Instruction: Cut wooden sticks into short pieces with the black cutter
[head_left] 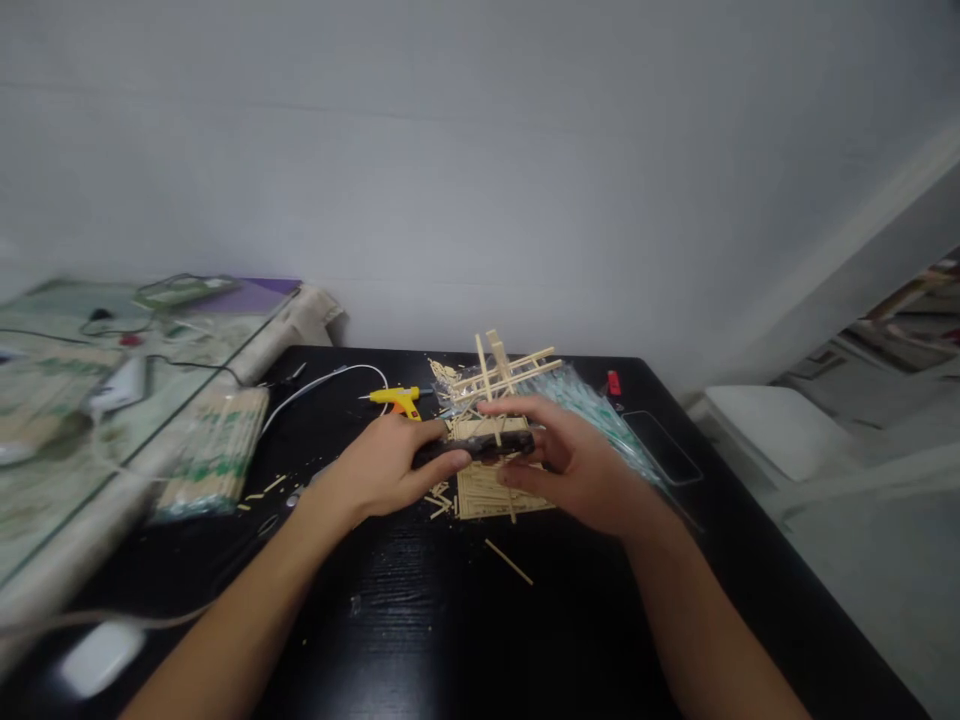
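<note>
My left hand is closed around the near end of a long dark tool, whose exact kind I cannot make out. It lies crosswise at the middle of the view. My right hand curves about the tool's other end, with index fingertip and thumb at a thin wooden stick that stands upright across the tool. Beneath both hands lies a pile of pale flat wooden pieces, partly hidden by them. Behind, several longer sticks jut out over clear plastic wrapping.
A yellow glue gun with a white cord lies behind my left hand. Bundled sticks in green-marked wrapping are at left, clear packaging at right. A phone-like dark slab and a red item lie at the right edge. One loose stick lies in front.
</note>
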